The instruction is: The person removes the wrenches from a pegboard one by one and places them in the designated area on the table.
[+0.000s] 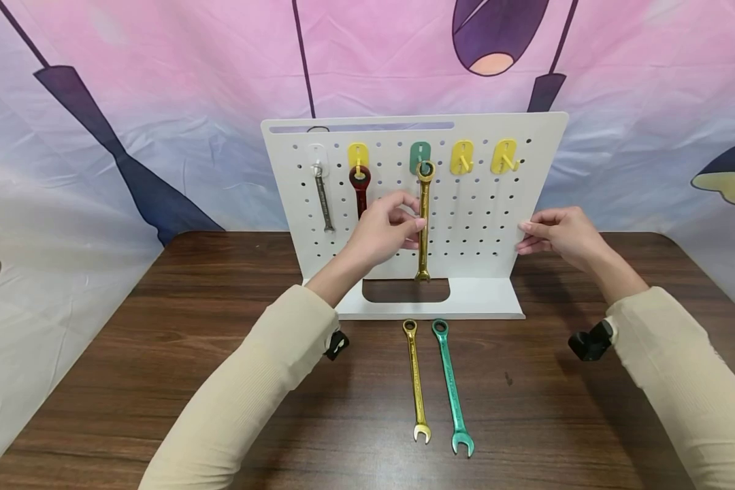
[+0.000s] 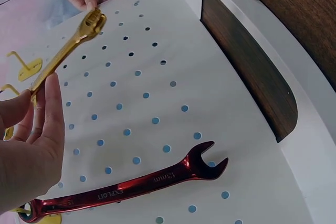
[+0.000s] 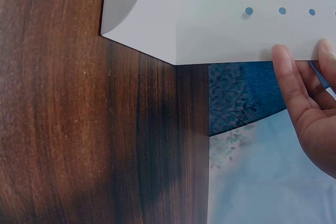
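My left hand (image 1: 380,231) pinches a gold combination wrench (image 1: 424,238) by its shaft between thumb and fingers. The wrench hangs upright before the white pegboard (image 1: 486,265), its ring end overlapping the green hook (image 1: 419,150) and its open jaw pointing down. In the left wrist view a red wrench (image 2: 136,184) marked 13mm hangs just beside this hand. My right hand (image 1: 566,235) grips the pegboard's right edge, thumb in front and fingers reaching behind. The right wrist view shows its fingertips (image 3: 282,56) at that edge.
A small silver wrench (image 1: 324,201) hangs from the white hook at the board's left. Two yellow hooks (image 1: 462,158) on the right carry nothing. On the brown table (image 1: 220,340), a thinner gold wrench (image 1: 416,378) and a green wrench (image 1: 450,381) lie before the stand's base (image 1: 486,299).
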Action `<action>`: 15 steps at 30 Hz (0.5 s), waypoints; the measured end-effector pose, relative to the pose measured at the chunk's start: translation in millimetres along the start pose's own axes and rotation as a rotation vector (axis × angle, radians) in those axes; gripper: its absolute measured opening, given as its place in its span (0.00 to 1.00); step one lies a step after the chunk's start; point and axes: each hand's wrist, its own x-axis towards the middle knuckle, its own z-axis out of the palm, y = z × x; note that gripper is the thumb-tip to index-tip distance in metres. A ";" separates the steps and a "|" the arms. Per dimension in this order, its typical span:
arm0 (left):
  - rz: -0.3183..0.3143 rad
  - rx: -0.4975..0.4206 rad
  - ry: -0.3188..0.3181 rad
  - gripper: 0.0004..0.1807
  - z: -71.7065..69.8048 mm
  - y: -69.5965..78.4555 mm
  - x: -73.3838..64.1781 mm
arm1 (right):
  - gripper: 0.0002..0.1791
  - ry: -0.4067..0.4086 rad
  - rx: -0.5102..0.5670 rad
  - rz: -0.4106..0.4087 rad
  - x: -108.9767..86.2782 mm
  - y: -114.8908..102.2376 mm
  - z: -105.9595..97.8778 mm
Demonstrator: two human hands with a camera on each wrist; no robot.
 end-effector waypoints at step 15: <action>0.019 -0.102 -0.009 0.06 -2.0 5.6 -7.3 | 0.13 -0.059 0.015 -0.035 13.6 18.3 -11.5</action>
